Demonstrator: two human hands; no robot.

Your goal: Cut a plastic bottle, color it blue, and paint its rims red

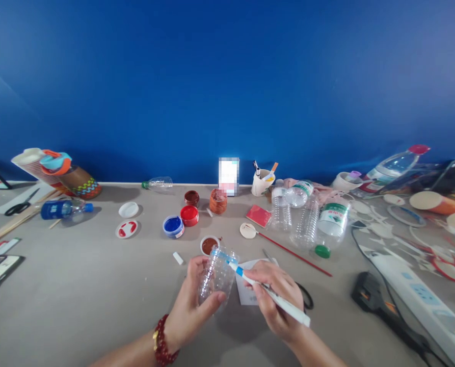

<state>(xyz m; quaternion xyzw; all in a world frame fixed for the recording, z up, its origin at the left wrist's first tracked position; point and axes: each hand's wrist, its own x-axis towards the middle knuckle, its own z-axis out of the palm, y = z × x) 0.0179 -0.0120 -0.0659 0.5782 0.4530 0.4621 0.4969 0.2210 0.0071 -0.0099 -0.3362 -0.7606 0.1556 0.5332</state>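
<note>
My left hand is wrapped round a clear plastic bottle piece, tilted above the table. A band of light blue colour runs along its upper end. In my right hand is a white marker pen with a blue tip end, which meets the blue band on the plastic. Just beyond the plastic lies a white lid with brown paint in it. Under my right hand a white paper and part of a pair of black-handled scissors show; my hand hides the rest.
Open paint jars, blue, red and dark brown, stand ahead. A paintbrush rests on the right, near several clear bottles. A glue gun and a power strip lie at the far right.
</note>
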